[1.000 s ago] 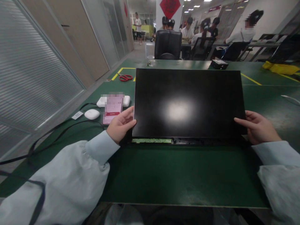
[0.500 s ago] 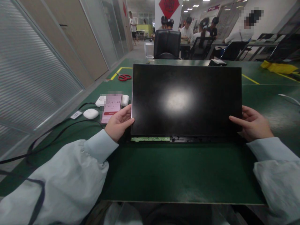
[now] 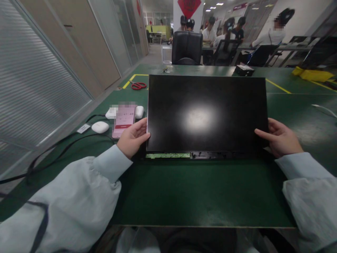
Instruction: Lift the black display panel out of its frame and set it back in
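Observation:
A black rectangular screen panel (image 3: 207,112) with a bright reflection in its middle is held above the green table. My left hand (image 3: 133,137) grips its lower left edge, thumb on the front and fingers behind. At the lower right edge, my right hand (image 3: 281,137) holds it the same way. Under the panel's bottom edge shows a green circuit strip (image 3: 168,155) beside dark parts; whether it is joined to the panel I cannot tell.
Left of the panel are a phone (image 3: 123,121), a white oval object (image 3: 100,127), black cables and red scissors (image 3: 138,85). Farther back stand a black box (image 3: 244,70), yellow material (image 3: 313,75) and a chair (image 3: 187,48). Several people sit beyond.
The panel's top edge has come down slightly and its right side has shifted left, with my right hand moving left too. Both hands still hold it.

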Demonstrator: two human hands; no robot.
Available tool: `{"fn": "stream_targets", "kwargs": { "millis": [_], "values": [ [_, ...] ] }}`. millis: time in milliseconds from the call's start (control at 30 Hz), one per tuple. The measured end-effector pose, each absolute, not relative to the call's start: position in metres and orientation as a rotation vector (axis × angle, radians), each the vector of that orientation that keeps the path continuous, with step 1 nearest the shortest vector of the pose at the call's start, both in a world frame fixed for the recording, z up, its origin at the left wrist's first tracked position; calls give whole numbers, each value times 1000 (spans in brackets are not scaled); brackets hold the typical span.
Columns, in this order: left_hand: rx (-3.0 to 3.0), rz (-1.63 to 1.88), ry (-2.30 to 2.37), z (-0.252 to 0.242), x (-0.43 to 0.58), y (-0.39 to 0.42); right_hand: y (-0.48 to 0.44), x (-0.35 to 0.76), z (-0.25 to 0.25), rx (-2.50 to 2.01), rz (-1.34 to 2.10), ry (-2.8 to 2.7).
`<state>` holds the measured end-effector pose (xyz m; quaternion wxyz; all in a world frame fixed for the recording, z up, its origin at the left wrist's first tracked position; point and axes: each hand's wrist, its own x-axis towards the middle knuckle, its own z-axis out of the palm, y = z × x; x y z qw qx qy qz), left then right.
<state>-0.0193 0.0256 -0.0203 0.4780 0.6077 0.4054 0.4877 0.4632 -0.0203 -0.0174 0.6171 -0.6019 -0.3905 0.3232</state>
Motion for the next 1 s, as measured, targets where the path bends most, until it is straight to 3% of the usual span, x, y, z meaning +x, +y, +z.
{"fn": "stream_targets", "kwargs": {
  "millis": [1000],
  "values": [
    [1494, 1169, 973, -14, -18, 23, -20, 461, -16, -1382, 740, -919]
  ]
}}
